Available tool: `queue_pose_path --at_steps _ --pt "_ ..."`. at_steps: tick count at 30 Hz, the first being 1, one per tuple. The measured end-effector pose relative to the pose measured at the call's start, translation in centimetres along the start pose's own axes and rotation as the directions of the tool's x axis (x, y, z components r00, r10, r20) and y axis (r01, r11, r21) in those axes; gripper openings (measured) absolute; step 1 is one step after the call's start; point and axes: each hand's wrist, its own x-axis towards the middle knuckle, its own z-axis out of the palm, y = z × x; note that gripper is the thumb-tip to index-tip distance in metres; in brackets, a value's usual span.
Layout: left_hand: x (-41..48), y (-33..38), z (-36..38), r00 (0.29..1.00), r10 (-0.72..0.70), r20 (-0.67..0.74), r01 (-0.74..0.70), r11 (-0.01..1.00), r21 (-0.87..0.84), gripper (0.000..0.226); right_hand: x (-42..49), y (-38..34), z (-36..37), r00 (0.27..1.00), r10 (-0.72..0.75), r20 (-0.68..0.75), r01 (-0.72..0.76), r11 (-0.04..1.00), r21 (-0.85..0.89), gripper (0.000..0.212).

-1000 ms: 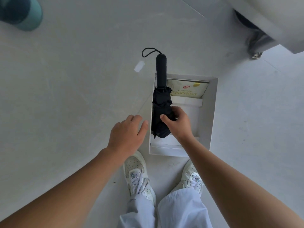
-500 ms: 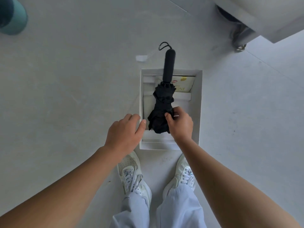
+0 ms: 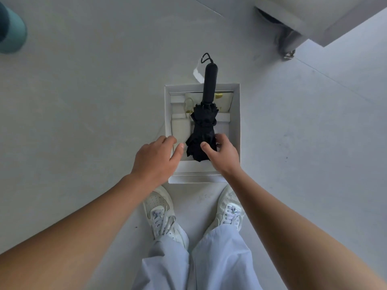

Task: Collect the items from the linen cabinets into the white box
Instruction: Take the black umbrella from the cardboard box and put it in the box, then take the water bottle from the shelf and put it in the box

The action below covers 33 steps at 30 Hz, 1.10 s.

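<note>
Now | right hand pinches umbrella | left hand fingers loose, over white box

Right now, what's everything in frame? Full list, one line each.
floor: 1, grey, fills the whole view
box: 1, white, open top, on the floor at centre
umbrella: 1, black, folded, lying in the box with its handle over the far wall
snack packet: 1, pale yellow, far end of the box, under the umbrella
cream item: 1, cream, left side of the box; can't tell what it is
paper scrap: 1, white, on the floor beyond the box
cylinder: 1, teal, top left, cut off
cabinet: 1, white, top right, on a wheel
shoes: 2, white, near the box
trousers: 1, pale blue, bottom centre
left hand: over the box's near-left corner, fingers relaxed
right hand: grips the umbrella's fabric end
</note>
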Motion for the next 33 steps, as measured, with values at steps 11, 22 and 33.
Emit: queue_pose_path --at_steps 11,22,33 --pt "-3.7 9.5 -20.1 0.969 0.23 -0.092 -0.206 0.954 0.218 0.047 -12.2 -15.1 -16.7 0.949 -0.305 -0.079 0.293 0.946 -0.136 0.059" --pt "-17.9 24.8 -57.1 0.83 0.377 -0.412 -0.263 0.915 0.307 0.056 -36.0 -43.9 -40.2 0.762 -0.572 -0.302 0.504 0.818 -0.276 0.052" --pt "-37.4 31.8 -79.9 0.532 0.492 -0.69 -0.408 0.862 0.301 0.051 -58.4 -59.9 -50.1 0.527 -0.7 -0.482 0.699 0.68 -0.222 0.067"
